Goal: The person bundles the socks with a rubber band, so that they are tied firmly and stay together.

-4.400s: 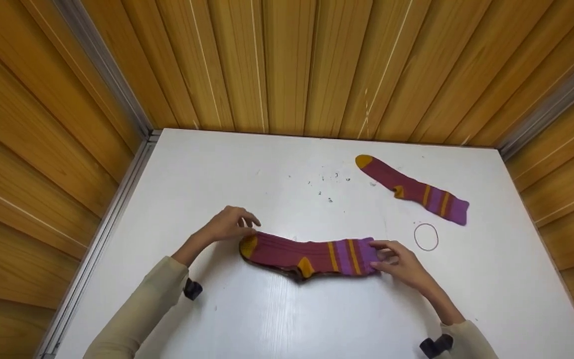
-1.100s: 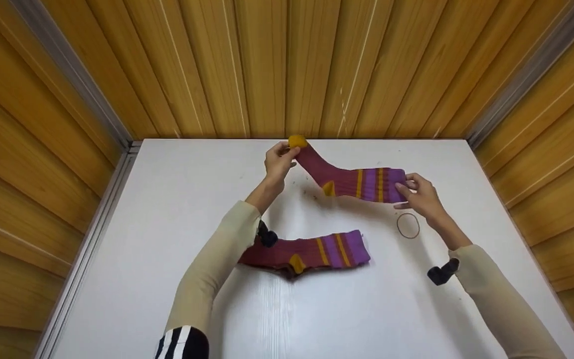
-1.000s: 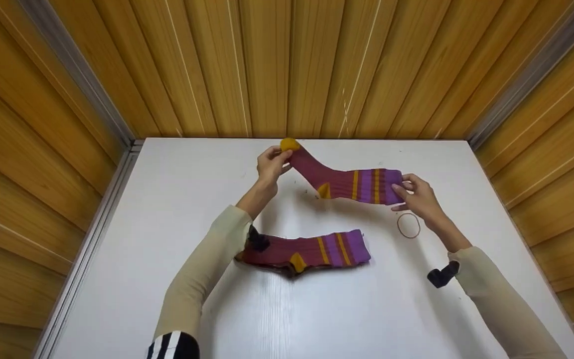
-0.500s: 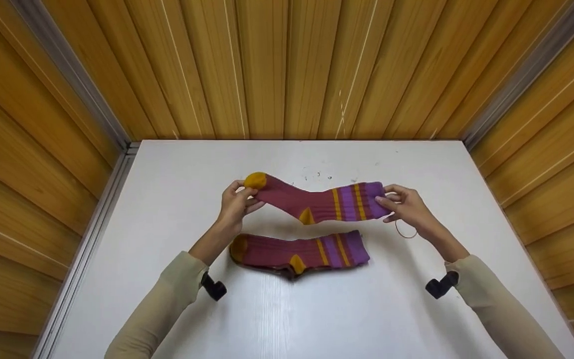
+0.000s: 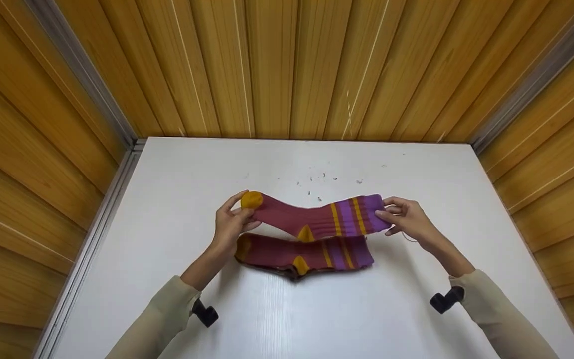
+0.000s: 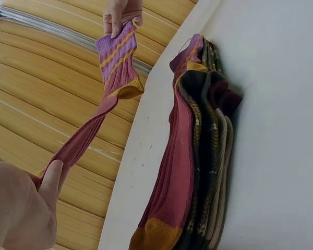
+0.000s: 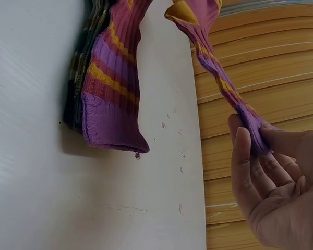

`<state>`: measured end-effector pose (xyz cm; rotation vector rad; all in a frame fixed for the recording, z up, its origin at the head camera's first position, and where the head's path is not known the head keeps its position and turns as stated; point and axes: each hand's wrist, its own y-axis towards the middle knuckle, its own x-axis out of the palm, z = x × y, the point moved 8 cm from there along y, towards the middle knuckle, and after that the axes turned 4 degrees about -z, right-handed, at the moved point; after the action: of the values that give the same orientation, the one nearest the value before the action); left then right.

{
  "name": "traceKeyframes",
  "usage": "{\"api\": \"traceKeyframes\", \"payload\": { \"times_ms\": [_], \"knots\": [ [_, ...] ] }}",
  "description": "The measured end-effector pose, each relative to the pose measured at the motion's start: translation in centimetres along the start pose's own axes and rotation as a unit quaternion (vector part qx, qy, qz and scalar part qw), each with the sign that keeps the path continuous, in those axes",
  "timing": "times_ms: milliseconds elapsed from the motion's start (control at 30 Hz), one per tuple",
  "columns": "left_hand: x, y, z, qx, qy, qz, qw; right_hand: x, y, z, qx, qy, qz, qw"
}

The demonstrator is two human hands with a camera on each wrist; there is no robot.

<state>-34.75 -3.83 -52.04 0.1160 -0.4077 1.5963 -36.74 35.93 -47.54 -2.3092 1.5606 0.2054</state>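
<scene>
A maroon sock [image 5: 287,213] with a mustard toe and heel and a purple striped cuff hangs stretched in the air between both hands. My left hand [image 5: 230,223] pinches it near the toe, while my right hand [image 5: 409,218] pinches the cuff end. Just below and nearer to me lies a matching sock [image 5: 277,254], the top one of a stack on the table. In the left wrist view, several other socks [image 6: 211,156], dark patterned and beige, show beneath that top sock. The held sock partly covers the stack's far edge in the head view.
The white table [image 5: 267,314] bears small dark marks [image 5: 319,178] toward its back. A thin drawn circle [image 5: 409,238] is mostly hidden behind my right hand. Wood-plank walls [image 5: 287,70] close off the back and both sides.
The second maroon sock, earlier lying at the back right, was picked up by both hands. It has been carried toward me and left, and is now close above the stack.
</scene>
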Motion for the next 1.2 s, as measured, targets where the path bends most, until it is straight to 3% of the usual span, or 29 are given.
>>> {"api": "traceKeyframes", "payload": {
  "times_ms": [533,767,1200],
  "knots": [
    [-0.9,-1.3,-1.6,-0.032,0.018,0.000,0.9993,1.1,-2.3,3.0,0.016,0.020,-0.024,0.999],
    [-1.5,-2.1,-2.6,-0.048,0.040,-0.019,0.9978,2.1,-3.1,4.7,0.030,0.014,-0.045,0.998],
    [-1.5,-4.2,-3.8,-0.102,0.005,-0.071,0.9923,3.4,-4.3,7.2,0.068,0.019,-0.083,0.994]
  ]
}}
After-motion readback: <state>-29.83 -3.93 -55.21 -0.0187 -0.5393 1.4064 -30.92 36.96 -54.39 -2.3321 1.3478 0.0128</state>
